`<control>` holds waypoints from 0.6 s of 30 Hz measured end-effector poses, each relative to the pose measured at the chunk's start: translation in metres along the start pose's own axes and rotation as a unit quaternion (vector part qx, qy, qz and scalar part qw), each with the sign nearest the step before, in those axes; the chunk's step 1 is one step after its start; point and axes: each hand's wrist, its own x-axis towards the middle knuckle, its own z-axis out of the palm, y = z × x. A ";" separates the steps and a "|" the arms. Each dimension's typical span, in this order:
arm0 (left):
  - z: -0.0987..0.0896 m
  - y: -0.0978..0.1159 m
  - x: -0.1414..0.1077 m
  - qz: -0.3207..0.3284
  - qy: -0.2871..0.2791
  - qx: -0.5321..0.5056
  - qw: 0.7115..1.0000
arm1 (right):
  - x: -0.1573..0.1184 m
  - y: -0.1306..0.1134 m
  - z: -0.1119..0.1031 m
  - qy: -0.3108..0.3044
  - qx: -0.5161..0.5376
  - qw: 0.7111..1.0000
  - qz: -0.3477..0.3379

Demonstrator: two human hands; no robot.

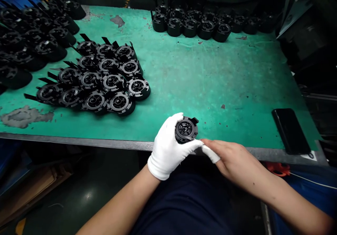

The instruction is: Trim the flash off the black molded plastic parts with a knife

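Note:
A round black plastic part [185, 129], with ribbed rings on its face and a small tab at the upper right, is at the table's front edge. My left hand [168, 147], in a white glove, curls around its left side, fingers behind and thumb along the near side. My right hand [223, 154] is bare except for a white cover on one digit. Its fingers are drawn together at the part's lower right edge, beside the gloved thumb tip. Whatever those fingertips pinch is hidden.
Similar black parts stand in a cluster [113, 82] left of centre, more [50, 47] at the far left, and rows [191, 26] along the back. A black phone [291, 131] lies at the right on the green tabletop [210, 77]. Something orange [279, 168] sits below the right edge.

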 end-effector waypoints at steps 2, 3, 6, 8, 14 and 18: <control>0.000 0.000 0.000 -0.002 0.000 0.002 1.000 | 0.000 -0.001 -0.001 0.005 0.007 1.000 0.002; 0.000 0.000 0.000 -0.004 -0.002 0.000 1.000 | 0.000 0.000 -0.001 0.010 0.005 1.000 0.008; 0.000 0.000 -0.001 0.000 -0.005 -0.004 1.000 | 0.000 0.001 -0.002 0.007 -0.006 1.000 0.019; -0.001 0.000 -0.001 0.005 -0.004 -0.004 1.000 | 0.002 0.002 -0.003 -0.009 -0.001 1.000 0.007; -0.001 0.000 0.000 -0.002 -0.013 -0.013 1.000 | 0.010 0.005 -0.007 0.016 0.000 1.000 -0.002; 0.000 0.000 0.000 -0.006 -0.013 -0.025 1.000 | 0.010 0.006 -0.004 0.015 -0.025 1.000 0.006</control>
